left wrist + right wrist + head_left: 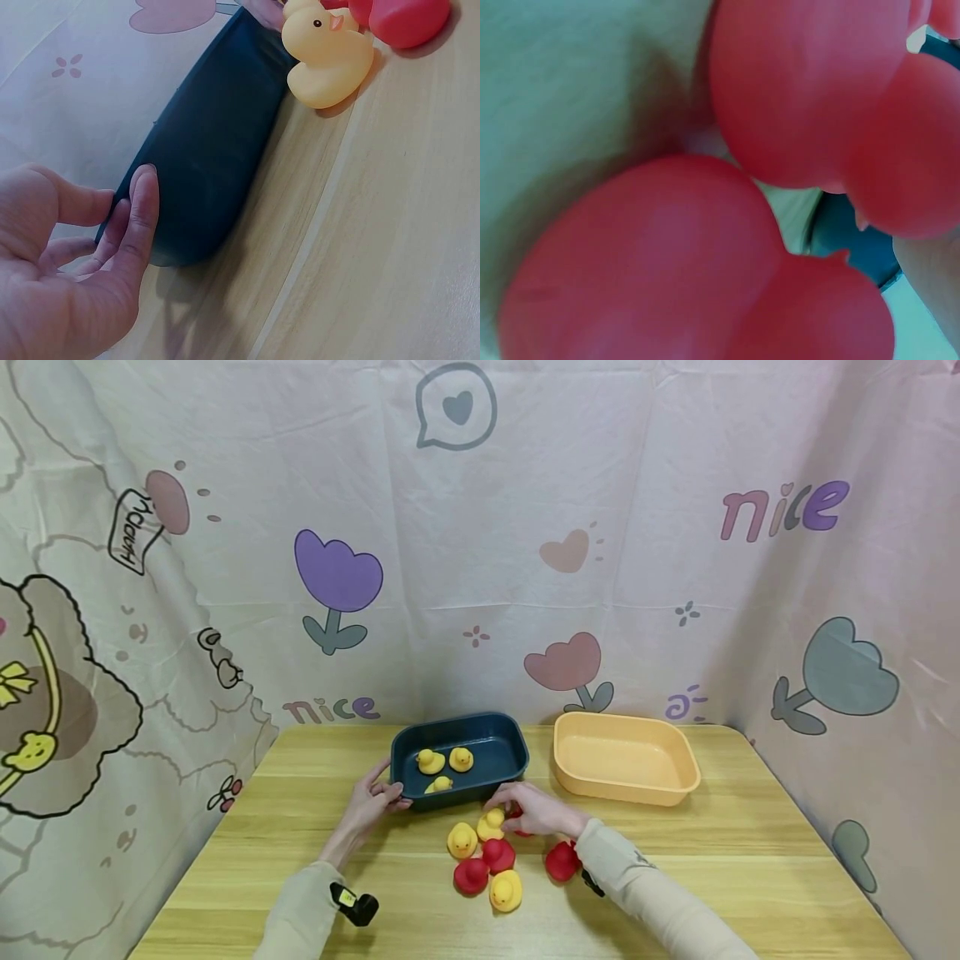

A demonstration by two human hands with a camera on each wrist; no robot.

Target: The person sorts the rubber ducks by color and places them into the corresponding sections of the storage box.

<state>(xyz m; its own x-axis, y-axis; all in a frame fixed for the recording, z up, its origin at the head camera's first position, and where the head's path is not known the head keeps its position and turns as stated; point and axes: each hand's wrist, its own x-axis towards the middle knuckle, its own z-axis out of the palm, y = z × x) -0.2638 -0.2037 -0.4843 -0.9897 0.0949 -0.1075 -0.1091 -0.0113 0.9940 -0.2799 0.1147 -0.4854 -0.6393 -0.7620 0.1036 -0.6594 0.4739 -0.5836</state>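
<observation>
My left hand (pixel 372 800) grips the left end of a dark blue bin (pixel 491 791), thumb over the rim and fingers along the outer wall. In the left wrist view this hand (pixel 90 247) pinches the wall of the bin (pixel 210 142). Inside the bin sit a few yellow rubber ducks (pixel 461 759). My right hand (pixel 542 811) pinches a yellow rubber duck (pixel 491 826) just in front of the bin, between thumb and fingers. A red duck (pixel 523 823) is partly hidden under that hand. Two large red ducks (pixel 645 262) fill the right wrist view, hiding the fingers.
Nearer me on the wooden table (pixel 420 918) lie more yellow ducks (pixel 506 891) and red ducks (pixel 471 877). One red duck (pixel 562 861) is beside my right sleeve. A light orange bin (pixel 626 758) with nothing in it stands at the back right, before a printed curtain (pixel 480 527).
</observation>
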